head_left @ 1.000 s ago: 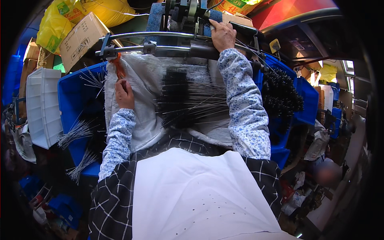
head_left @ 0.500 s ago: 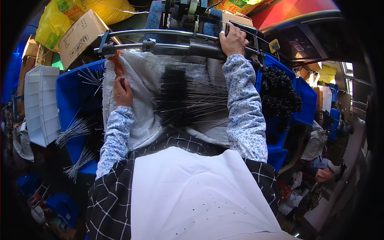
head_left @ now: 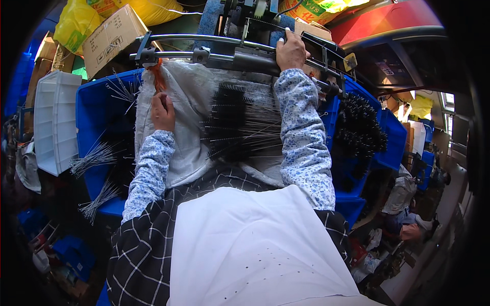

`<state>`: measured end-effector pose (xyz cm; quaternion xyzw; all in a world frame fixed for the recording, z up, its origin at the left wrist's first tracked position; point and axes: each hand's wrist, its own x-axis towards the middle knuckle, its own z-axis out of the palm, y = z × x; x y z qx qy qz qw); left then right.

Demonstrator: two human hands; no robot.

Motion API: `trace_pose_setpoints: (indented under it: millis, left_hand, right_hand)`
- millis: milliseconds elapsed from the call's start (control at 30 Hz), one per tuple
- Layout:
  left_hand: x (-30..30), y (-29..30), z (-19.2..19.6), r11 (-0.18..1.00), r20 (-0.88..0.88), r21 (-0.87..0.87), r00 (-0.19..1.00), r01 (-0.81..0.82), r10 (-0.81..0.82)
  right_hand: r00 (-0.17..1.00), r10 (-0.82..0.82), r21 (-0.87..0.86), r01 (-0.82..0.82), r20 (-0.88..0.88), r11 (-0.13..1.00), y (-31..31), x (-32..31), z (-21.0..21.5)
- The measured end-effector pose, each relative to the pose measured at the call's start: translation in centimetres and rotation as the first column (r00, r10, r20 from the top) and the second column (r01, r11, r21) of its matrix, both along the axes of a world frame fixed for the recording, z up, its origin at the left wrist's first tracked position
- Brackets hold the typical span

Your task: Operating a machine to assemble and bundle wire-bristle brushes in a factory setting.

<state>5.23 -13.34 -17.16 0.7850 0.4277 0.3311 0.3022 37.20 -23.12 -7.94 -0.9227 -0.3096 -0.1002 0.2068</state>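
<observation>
My right hand (head_left: 292, 52) lies over the metal rails (head_left: 219, 40) of a machine, its fingers bent around something at the tips. A thin dark strip (head_left: 265, 23) runs up to those fingertips; whether they pinch it cannot be made out. My left hand (head_left: 163, 113) is closed, thumb against the fingers, just below an orange strip (head_left: 158, 79) hanging from the rail's left end. Anything inside it is hidden. Between my forearms, a pile of black wire-stemmed brushes (head_left: 227, 120) lies on a whitish cloth (head_left: 186, 102) across my lap, stems pointing right.
To the left, a blue bin (head_left: 94, 109) holds bundles of wire stems (head_left: 94, 159), beside a white plastic tray (head_left: 53, 122). Black brushes (head_left: 360, 122) fill a blue bin on the right. A cardboard box (head_left: 113, 43) and yellow bags (head_left: 76, 25) stand behind the machine.
My right hand has shifted left along the rails. My left hand stays closed below the orange strip. The whole view has moved slightly.
</observation>
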Motion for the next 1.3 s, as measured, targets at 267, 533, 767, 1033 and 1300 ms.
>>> trace_pose_setpoints:
  millis: [267,533,767,1033,1300]
  left_hand:
    - [0.4,-0.2,0.5,0.999,-0.018,-0.032,1.000,-0.004,0.004]
    - [0.0,-0.1,-0.1,1.000,0.006,-0.024,1.000,0.008,-0.008]
    - [0.1,0.3,0.1,0.998,-0.002,-0.047,0.999,0.040,-0.041]
    - [-0.7,1.1,0.3,0.953,0.044,-0.217,0.977,0.213,-0.209]
    - [-0.9,1.2,-0.6,0.959,0.044,-0.207,0.981,0.196,-0.191]
  right_hand:
    - [0.997,-0.006,-0.057,0.010,0.071,0.998,3.7,-3.1,0.1]
    - [0.999,0.024,-0.107,-0.029,-0.046,0.994,0.6,-1.0,1.3]
    - [0.983,-0.006,-0.111,-0.015,-0.183,0.994,-4.3,5.5,1.7]
    - [0.973,0.209,-0.304,-0.171,0.095,0.937,-8.2,11.0,1.8]
    - [0.515,0.473,0.663,0.286,-0.715,0.692,-19.2,0.6,7.1]
